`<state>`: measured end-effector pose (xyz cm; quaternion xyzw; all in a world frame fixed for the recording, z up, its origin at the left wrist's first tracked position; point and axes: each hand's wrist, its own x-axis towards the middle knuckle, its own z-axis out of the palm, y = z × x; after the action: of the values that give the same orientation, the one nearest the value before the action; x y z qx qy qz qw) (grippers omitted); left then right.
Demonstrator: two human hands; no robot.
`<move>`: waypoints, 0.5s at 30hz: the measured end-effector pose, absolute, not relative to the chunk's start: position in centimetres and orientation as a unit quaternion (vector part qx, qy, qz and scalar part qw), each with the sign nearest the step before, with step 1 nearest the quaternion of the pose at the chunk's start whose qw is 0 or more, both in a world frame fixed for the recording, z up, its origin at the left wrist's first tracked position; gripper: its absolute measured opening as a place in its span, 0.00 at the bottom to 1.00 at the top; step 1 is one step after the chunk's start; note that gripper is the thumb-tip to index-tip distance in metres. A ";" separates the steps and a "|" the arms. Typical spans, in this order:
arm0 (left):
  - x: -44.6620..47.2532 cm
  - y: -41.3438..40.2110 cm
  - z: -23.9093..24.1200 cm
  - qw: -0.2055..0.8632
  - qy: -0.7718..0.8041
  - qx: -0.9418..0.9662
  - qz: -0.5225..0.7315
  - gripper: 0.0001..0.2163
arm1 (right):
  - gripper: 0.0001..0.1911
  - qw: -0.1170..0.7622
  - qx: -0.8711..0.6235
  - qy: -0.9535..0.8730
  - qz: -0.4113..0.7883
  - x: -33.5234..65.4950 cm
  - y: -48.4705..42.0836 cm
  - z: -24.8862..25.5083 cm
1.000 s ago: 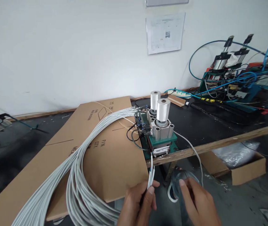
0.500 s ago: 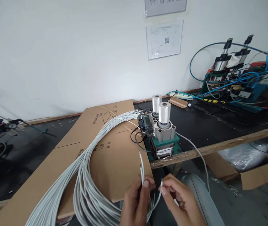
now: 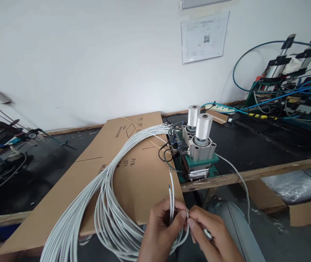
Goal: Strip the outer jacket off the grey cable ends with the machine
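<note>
My left hand (image 3: 165, 227) is closed round white cables (image 3: 172, 194), whose cut ends stand up above the fingers. One of these ends shows a dark tip. With finger and thumb, my right hand (image 3: 208, 229) pinches a white cable end (image 3: 187, 215). The left thumb and fingertips meet it from the other side, so both hands touch at this end. A large bundle of white cables (image 3: 117, 214) curves from the cardboard down to the front of my hands. Behind them stands a pneumatic fixture (image 3: 199, 156) with two knurled silver cylinders on a green base.
A flat printed cardboard sheet (image 3: 128, 182) lies on the black bench (image 3: 243, 145) under the bundle. At the right rear are more pneumatic machines (image 3: 275, 72) with blue hoses. An open carton (image 3: 305, 214) holding clear plastic sits below the wooden bench edge (image 3: 254, 171).
My hands have come together, and the left thumb and fingertips now reach the cable end pinched by the right. The view has shifted left, so the scene appears further right.
</note>
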<state>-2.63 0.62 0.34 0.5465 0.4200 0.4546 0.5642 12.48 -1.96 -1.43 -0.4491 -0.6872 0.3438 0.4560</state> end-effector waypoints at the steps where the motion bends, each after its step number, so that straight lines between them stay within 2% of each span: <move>1: -2.6 0.6 0.4 0.576 0.415 0.542 0.451 0.16 | 0.19 0.452 -0.453 -0.687 0.345 12.6 -1.9 -1.3; 8: -2.6 0.9 0.1 0.572 0.425 0.555 0.429 0.08 | 0.19 0.459 -0.436 -0.701 0.329 13.2 -1.7 -1.1; 10: -2.6 1.1 0.0 0.543 0.433 0.581 0.425 0.05 | 0.19 0.445 -0.454 -0.701 0.323 13.2 -1.9 -1.1; 15: -2.4 1.1 -0.1 0.493 0.434 0.615 0.437 0.06 | 0.15 0.386 -0.475 -0.725 0.316 13.2 -2.2 -1.2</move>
<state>-2.43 1.15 -0.08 0.6149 0.4336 0.4374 0.4925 13.18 -2.23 -1.21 -0.4747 -0.7247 0.3165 0.3864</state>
